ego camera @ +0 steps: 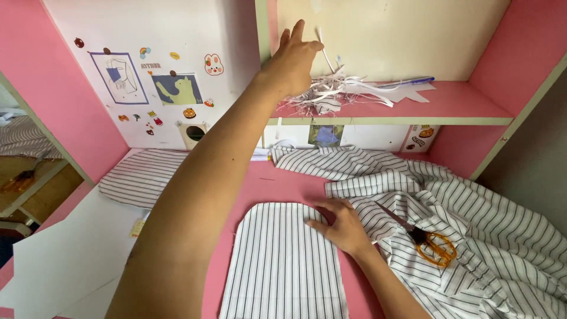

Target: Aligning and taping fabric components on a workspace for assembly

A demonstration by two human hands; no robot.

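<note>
The person's left hand (293, 59) is raised to the shelf (449, 100) in the upper centre of the frame, arm stretched diagonally from the lower left. Its fingers are spread apart and extended, clamped on nothing that can be seen. A thin white strip (323, 50) stands just beside the fingertips; whether it touches them cannot be told. Directly below and to the right of that hand lies a heap of white fabric trimmings (331, 93), loose and tangled, on the pink shelf board. A blue pen (407, 82) rests on the same board further right, beside a flat white scrap.

The right hand (342, 227) lies flat, lower centre of the frame, fingers together and pressed down, gripping nothing. The fingertips rest on the upper right corner of a cut striped fabric panel (283, 266), which has rounded upper corners and lies flat on the pink desk (277, 183). The heel of the hand sits on the bulk striped cloth (484, 236), which is rumpled across the right half of the frame.

Scissors (422, 239) with orange handles lie on that cloth, just right of the right hand, blades pointing to the upper left, untouched. A second striped piece (142, 177) lies flat at centre left. White paper sheets (65, 260) occupy the lower left. Stickers and small drawings (177, 88) cover the white back wall at upper left.
</note>
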